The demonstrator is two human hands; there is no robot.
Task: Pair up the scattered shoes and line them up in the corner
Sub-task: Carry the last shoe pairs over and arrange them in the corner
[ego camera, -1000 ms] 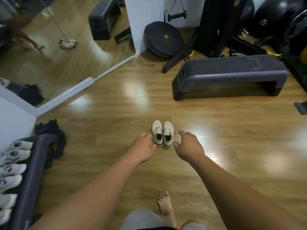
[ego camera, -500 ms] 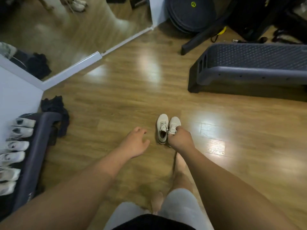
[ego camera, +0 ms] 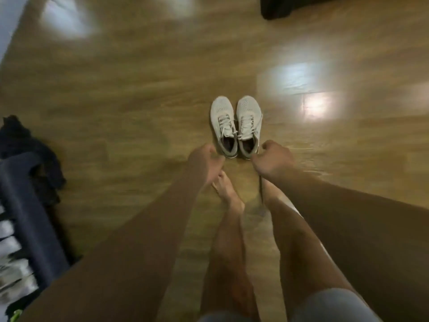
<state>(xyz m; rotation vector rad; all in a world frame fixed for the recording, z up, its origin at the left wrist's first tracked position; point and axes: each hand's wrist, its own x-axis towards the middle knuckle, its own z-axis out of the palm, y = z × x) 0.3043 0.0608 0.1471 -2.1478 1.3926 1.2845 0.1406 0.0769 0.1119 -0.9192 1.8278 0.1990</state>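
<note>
The left shoe (ego camera: pixel 223 125) and the right shoe (ego camera: pixel 248 123), both white sneakers, stood side by side on the wood floor (ego camera: pixel 139 101) just ahead of my bare feet. Their toes pointed away from me, their heels were level, and their inner edges were touching or very nearly so.

My left hand (ego camera: pixel 204 162) was at the heel of the left shoe, fingers curled in, with the fingertips right by the heel's rim. My right hand (ego camera: pixel 273 160) was at the outer back corner of the right shoe, knuckles bent. Through the blur I could not tell whether either hand pinched a heel or only lay against it.

Bare boards lay open beyond the toes and to both sides of the pair, with bright patches of glare on them.

The edges of that room were these:
- A dark block (ego camera: pixel 290 8) sat at the top of my view, well apart from the shoes.
- A strip of white wall (ego camera: pixel 7 31) cut the upper left corner.
- A dark bench (ego camera: pixel 30 217) ran along the left side. The pale shapes (ego camera: pixel 9 249) beyond it were too smeared to name, and a heap of dark cloth (ego camera: pixel 30 145) lay at its far end.

All of that stood well clear of the pair.

Close behind the heels it was tighter. My left foot (ego camera: pixel 228 194) was just behind my left hand, and my right foot (ego camera: pixel 272 198) was under my right wrist. The hem of my grey shorts (ego camera: pixel 332 303) showed at the bottom.
</note>
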